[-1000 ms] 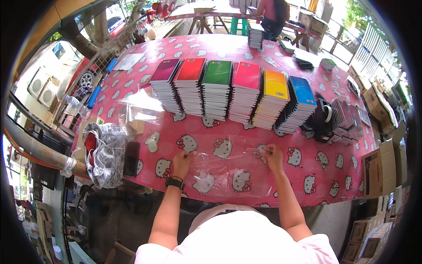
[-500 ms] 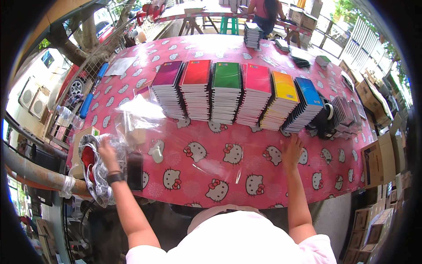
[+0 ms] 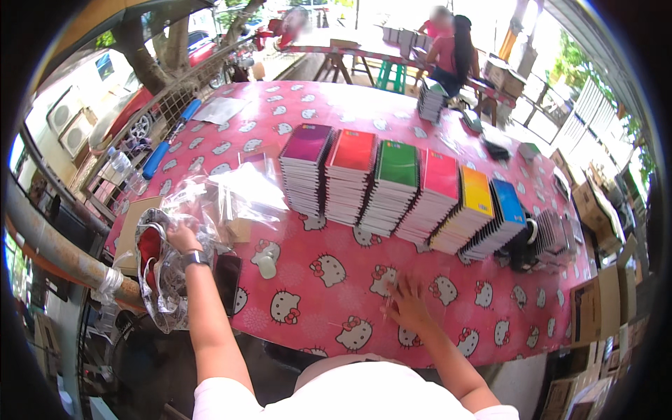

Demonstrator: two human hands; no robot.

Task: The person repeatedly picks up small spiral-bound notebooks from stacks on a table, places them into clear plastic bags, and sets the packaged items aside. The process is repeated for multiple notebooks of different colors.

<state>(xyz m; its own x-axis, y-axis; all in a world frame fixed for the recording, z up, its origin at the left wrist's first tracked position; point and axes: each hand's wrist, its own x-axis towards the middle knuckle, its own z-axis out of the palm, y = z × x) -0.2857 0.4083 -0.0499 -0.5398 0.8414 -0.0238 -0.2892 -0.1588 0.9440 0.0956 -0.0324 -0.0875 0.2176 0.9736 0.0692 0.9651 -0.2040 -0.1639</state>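
Observation:
My left hand (image 3: 185, 239), a dark watch on its wrist, reaches between a crumpled grey patterned bag (image 3: 164, 297) with red inside and a pile of clear plastic wrappers (image 3: 199, 199). Its fingers curl closed; what they grip, if anything, cannot be made out. On the pink tablecloth (image 3: 294, 336), my right hand (image 3: 413, 306) rests with fingers spread, beside a thin clear plastic piece. Ahead stand stacks of spiral notebooks with purple (image 3: 306, 142), red (image 3: 351, 149), green (image 3: 397, 164), pink (image 3: 440, 173), yellow (image 3: 476, 192) and blue (image 3: 507, 201) covers.
A dark flat rectangular thing (image 3: 227, 280) and a whitish rounded object (image 3: 266, 262) lie near my left arm. Further left are a blue long tool (image 3: 157, 159) and a plastic bottle (image 3: 124, 168). Cardboard boxes (image 3: 595, 308) stand right. Another person (image 3: 451, 56) sits at the far table.
My right hand has moved left, away from below the blue stack, toward the table's middle. My left hand has shifted slightly right on the bag. The whole view has turned.

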